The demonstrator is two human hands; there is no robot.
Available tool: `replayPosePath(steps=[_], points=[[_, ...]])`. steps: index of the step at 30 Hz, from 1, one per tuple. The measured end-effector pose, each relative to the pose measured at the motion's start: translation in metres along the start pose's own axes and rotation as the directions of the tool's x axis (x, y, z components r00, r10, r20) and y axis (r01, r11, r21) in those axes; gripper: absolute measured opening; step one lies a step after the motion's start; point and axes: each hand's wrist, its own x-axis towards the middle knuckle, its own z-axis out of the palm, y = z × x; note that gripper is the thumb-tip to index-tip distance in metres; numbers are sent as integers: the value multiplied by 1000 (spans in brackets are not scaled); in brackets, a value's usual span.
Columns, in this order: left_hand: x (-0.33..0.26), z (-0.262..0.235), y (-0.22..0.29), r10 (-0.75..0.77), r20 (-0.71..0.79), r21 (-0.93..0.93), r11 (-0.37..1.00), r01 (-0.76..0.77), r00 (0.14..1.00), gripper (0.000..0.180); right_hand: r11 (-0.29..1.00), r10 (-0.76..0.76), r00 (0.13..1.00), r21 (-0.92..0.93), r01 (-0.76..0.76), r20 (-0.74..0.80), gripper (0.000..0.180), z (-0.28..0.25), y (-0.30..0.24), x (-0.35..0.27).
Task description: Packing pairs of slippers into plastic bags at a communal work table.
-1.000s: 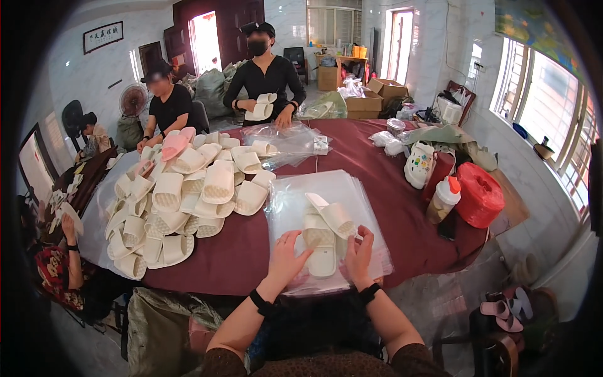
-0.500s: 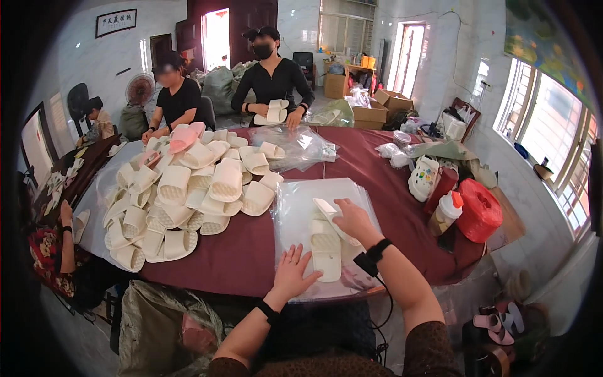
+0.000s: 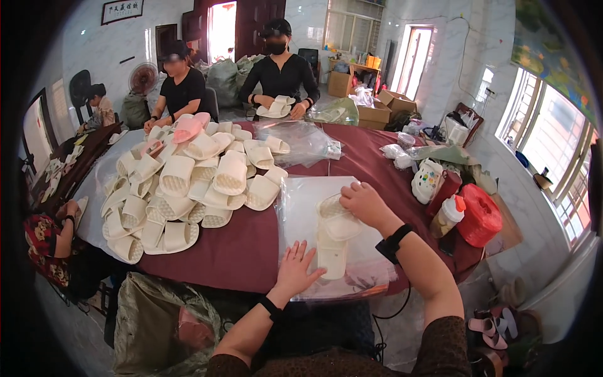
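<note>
A pair of cream slippers lies on a stack of clear plastic bags (image 3: 301,195) in front of me. The lower slipper (image 3: 331,261) lies lengthwise toward me, and the upper slipper (image 3: 339,220) overlaps its far part. My right hand (image 3: 369,206) is closed, with its curled fingers at the far right edge of the upper slipper; its fingertips are partly hidden. My left hand (image 3: 294,271) lies open on the bags, fingers spread, its thumb next to the lower slipper. To the left is a large heap of cream slippers (image 3: 176,176) with a pink slipper (image 3: 190,127) on top.
A maroon cloth (image 3: 242,267) covers the table. At the right stand a white bottle with an orange cap (image 3: 448,217), a red plastic roll (image 3: 478,213) and a decorated white clog (image 3: 428,179). Across the table, a co-worker (image 3: 279,78) handles a slipper. An open sack (image 3: 141,320) stands below.
The upper slipper has gone from tilted to lying over the other one. My right hand has moved up and right, and its fingers have curled. My left hand stays on the bags.
</note>
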Motion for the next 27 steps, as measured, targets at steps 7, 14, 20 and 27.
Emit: replayPosePath(steps=[7, 14, 20, 27], points=[[2, -2, 7, 35, -36, 24, 999, -34, 999, 70, 996, -85, 995, 4, 85, -56, 16, 30, -62, 35], [-2, 0, 4, 7, -88, -52, 999, -12, 996, 69, 741, 445, 894, 541, -398, 48, 34, 43, -101, 22], [-2, 1, 7, -9, -78, -39, 999, 6, 997, 70, 620, 643, 715, 361, -696, 274, 41, 72, -85, -30], [-10, 3, -4, 27, -119, 52, 998, -21, 993, 74, 647, 593, 700, 282, -708, 398, 47, 35, -108, -2]])
